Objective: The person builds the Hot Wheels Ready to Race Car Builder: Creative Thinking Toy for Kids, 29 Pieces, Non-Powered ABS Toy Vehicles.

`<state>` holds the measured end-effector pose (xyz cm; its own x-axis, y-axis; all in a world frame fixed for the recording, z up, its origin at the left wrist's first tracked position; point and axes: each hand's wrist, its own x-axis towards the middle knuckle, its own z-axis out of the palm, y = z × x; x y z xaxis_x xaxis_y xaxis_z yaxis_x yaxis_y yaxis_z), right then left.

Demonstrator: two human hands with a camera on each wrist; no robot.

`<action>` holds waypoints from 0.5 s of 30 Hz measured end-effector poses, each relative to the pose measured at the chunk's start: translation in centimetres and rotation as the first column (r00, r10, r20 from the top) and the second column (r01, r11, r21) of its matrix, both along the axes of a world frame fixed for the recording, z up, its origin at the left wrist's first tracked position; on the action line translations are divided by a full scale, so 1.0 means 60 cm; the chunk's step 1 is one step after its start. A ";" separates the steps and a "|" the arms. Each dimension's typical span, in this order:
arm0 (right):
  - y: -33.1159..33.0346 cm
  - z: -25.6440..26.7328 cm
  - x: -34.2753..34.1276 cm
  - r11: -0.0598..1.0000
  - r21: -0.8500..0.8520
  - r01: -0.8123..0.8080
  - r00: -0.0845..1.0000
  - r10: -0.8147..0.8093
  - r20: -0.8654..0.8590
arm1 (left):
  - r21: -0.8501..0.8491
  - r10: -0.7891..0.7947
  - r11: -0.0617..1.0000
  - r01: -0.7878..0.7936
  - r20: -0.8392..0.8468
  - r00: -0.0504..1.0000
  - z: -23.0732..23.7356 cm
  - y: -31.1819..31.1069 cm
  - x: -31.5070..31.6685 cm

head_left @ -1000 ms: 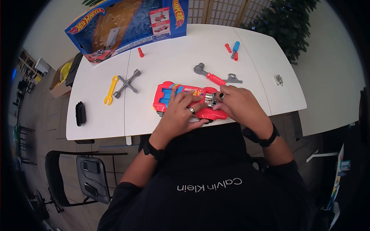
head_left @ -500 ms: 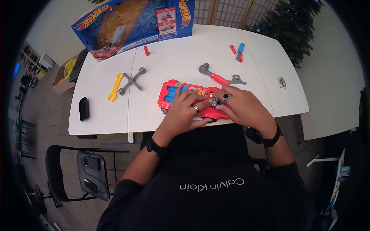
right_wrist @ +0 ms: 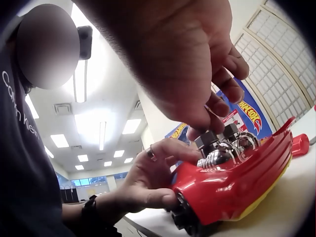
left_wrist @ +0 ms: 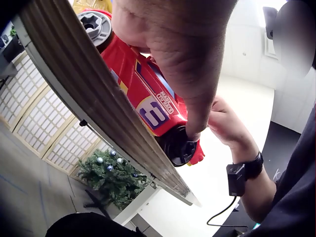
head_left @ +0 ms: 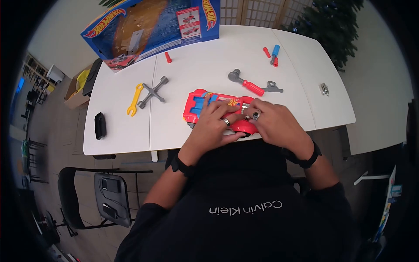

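Note:
A red toy car (head_left: 191,105) with a blue bed lies near the table's front edge. My left hand (head_left: 214,124) grips it, fingers spread across the top and thumb against the black front wheel (left_wrist: 178,146). Over the front of the car, my right hand (head_left: 279,125) has its fingers bent down onto the chrome toy engine (right_wrist: 224,155). In the right wrist view, the thumb and fingertips meet at a dark grey block (right_wrist: 206,141) on top of that engine. The fingers partly hide the block.
Beyond the car lie a red-handled toy ratchet (head_left: 246,83) and a grey flat piece (head_left: 272,87). To the left are a yellow wrench (head_left: 135,100) and a grey cross wrench (head_left: 153,93). A blue toy box (head_left: 150,32) stands behind; a small chrome part (head_left: 324,89) sits far right.
Half a second ago the right thumb and fingers stood apart with the engine showing between them; now they have closed in over it. The left hand keeps its hold on the car.

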<state>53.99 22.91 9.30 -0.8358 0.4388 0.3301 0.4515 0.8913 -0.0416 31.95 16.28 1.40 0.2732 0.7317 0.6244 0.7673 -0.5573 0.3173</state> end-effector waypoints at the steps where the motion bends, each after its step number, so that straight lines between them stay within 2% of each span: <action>1: 0.002 -0.006 0.007 0.994 -0.008 -0.111 0.993 0.110 -0.053 | 0.008 0.011 1.000 -0.011 0.005 1.000 -0.001 0.001 0.000; 5: 0.003 -0.032 0.019 0.998 -0.060 -0.030 0.999 0.028 -0.036 | -0.016 -0.003 1.000 0.003 -0.018 1.000 0.001 0.000 0.001; 7: -0.007 -0.039 0.014 0.997 -0.071 0.019 0.992 -0.028 -0.125 | -0.041 0.012 0.999 -0.012 -0.003 1.000 -0.001 0.001 0.002; 11: -0.022 -0.050 0.013 0.988 -0.126 0.090 0.979 -0.111 -0.172 | -0.015 0.012 1.000 -0.012 -0.021 1.000 0.007 0.002 0.008; 13: -0.026 -0.053 0.012 0.984 -0.122 0.133 0.980 -0.149 -0.130 | -0.017 0.000 1.000 -0.001 -0.028 1.000 0.002 0.002 0.010; 15: -0.031 -0.064 0.007 0.990 0.035 0.135 0.965 -0.124 -0.232 | -0.046 0.050 0.998 -0.050 -0.019 0.999 0.001 0.001 0.011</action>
